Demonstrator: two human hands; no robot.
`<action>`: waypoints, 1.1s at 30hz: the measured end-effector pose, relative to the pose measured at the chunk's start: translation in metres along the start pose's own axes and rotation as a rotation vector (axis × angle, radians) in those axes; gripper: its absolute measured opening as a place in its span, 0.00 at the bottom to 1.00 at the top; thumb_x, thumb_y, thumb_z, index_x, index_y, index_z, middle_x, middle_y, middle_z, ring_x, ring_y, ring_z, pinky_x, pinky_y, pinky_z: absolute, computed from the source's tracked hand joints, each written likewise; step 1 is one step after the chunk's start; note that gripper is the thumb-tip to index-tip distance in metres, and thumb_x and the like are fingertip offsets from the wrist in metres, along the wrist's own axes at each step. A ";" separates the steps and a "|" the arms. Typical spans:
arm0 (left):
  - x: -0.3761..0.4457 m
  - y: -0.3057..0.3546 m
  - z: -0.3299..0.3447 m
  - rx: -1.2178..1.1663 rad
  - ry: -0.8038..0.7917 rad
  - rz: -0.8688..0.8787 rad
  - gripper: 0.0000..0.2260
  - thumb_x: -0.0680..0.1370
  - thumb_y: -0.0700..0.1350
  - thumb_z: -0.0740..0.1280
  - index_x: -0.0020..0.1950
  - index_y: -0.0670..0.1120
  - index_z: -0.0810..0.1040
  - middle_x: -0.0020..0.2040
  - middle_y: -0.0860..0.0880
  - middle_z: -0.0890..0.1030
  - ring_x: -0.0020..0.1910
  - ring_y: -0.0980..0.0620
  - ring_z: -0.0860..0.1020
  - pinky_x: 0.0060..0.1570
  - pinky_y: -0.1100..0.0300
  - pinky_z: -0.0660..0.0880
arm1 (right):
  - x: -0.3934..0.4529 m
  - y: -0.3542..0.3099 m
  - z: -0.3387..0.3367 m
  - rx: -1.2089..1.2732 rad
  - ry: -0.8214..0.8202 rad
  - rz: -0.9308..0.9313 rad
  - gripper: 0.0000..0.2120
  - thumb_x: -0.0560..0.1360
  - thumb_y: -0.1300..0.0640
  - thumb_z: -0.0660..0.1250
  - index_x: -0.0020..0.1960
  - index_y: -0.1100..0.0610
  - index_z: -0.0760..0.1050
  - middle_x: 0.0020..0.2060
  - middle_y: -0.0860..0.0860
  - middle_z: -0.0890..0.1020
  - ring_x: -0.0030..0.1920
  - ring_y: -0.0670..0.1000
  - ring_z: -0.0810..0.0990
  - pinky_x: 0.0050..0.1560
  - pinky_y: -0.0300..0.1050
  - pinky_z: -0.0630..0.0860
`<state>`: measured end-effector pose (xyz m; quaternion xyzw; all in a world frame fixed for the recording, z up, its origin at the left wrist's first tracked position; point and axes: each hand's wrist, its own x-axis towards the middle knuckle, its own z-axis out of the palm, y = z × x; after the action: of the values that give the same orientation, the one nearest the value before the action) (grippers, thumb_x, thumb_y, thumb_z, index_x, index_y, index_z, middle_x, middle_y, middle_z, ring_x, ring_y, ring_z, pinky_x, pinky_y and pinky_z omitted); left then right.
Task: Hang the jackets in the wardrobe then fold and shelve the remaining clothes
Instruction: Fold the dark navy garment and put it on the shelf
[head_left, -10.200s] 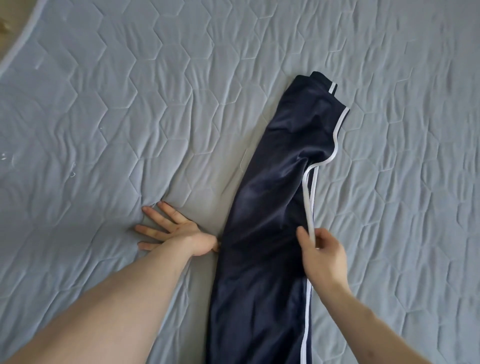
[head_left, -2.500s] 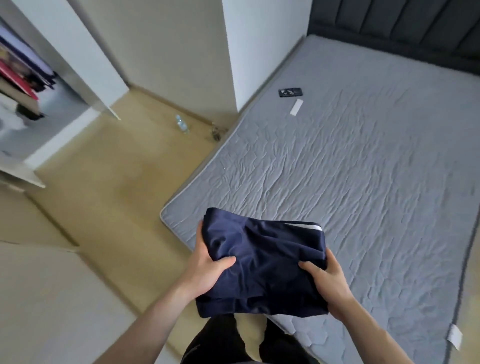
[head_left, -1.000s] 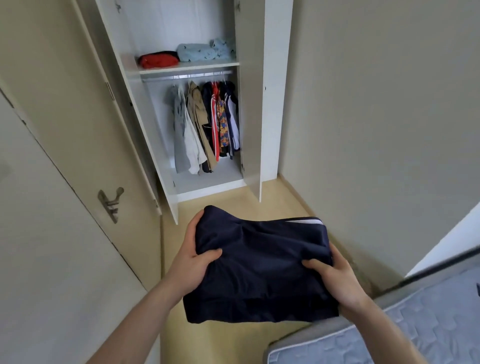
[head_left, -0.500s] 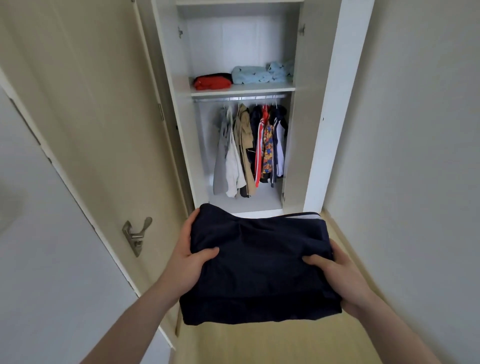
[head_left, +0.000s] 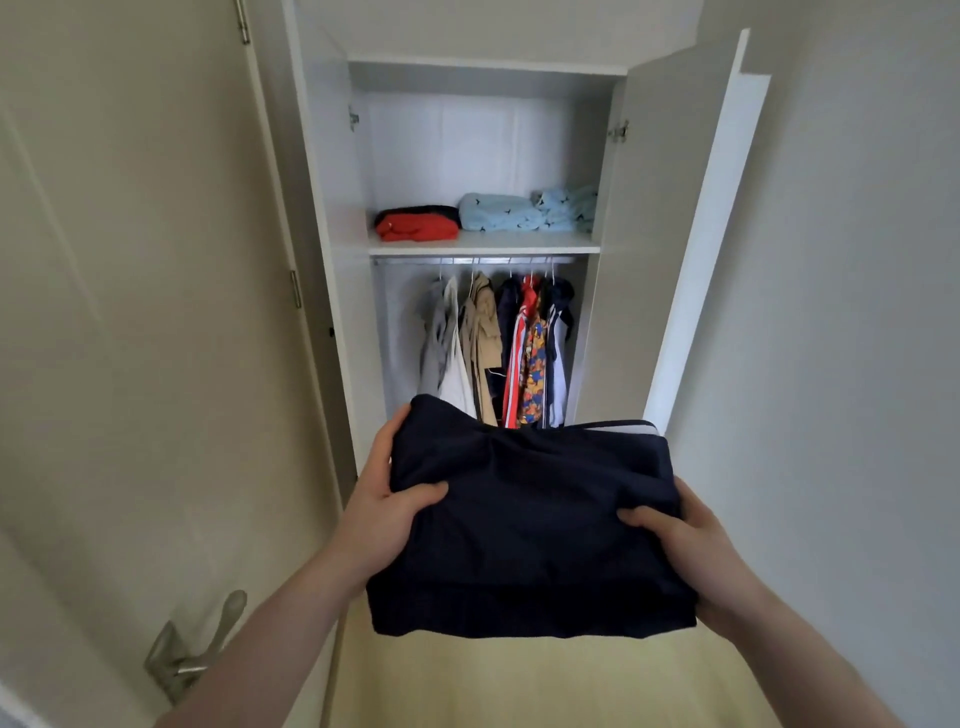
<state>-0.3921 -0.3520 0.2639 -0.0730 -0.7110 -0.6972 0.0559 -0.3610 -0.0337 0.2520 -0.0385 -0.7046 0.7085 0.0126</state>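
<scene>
— Folded navy garment (head_left: 530, 525): where is it?
— In front of the open wardrobe (head_left: 488, 78), below its shelf (head_left: 483, 243), held at both ends. The left hand (head_left: 387, 512) and the right hand (head_left: 685, 535) each clamp it, thumb on top, other fingers underneath.
— Any brand or writing?
— None readable; only a white stripe at its far edge.
— The shelf?
— A red folded piece (head_left: 418, 224) and light blue folded clothes (head_left: 530, 212). Jackets (head_left: 498, 343) hang on the rail beneath.

Both bare forearms reach forward at chest height. The left hand (head_left: 382, 512) and right hand (head_left: 688, 540) each grip a side of the folded garment (head_left: 530, 525), thumbs on top, fingers hidden beneath.
</scene>
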 end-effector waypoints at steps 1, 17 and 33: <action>0.017 0.000 -0.002 -0.002 -0.004 0.004 0.39 0.75 0.34 0.73 0.71 0.72 0.67 0.62 0.67 0.79 0.61 0.63 0.79 0.56 0.64 0.76 | 0.014 -0.002 0.002 0.003 0.006 -0.007 0.19 0.70 0.54 0.75 0.58 0.39 0.79 0.53 0.46 0.87 0.52 0.49 0.87 0.43 0.42 0.84; 0.257 -0.010 0.030 0.035 0.022 0.094 0.37 0.75 0.33 0.72 0.74 0.68 0.67 0.67 0.62 0.77 0.61 0.62 0.79 0.52 0.68 0.78 | 0.260 -0.037 -0.014 0.070 0.010 -0.082 0.21 0.74 0.62 0.73 0.60 0.41 0.79 0.53 0.46 0.87 0.52 0.48 0.86 0.42 0.40 0.83; 0.489 -0.017 0.093 0.096 0.141 0.119 0.40 0.75 0.32 0.71 0.72 0.72 0.67 0.61 0.66 0.80 0.60 0.63 0.80 0.54 0.66 0.78 | 0.533 -0.080 -0.067 0.101 -0.067 -0.090 0.23 0.73 0.62 0.75 0.62 0.42 0.78 0.50 0.43 0.87 0.47 0.46 0.87 0.38 0.39 0.83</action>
<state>-0.8736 -0.2464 0.3335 -0.0631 -0.7322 -0.6612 0.1506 -0.8902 0.0719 0.3125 0.0177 -0.6690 0.7427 0.0229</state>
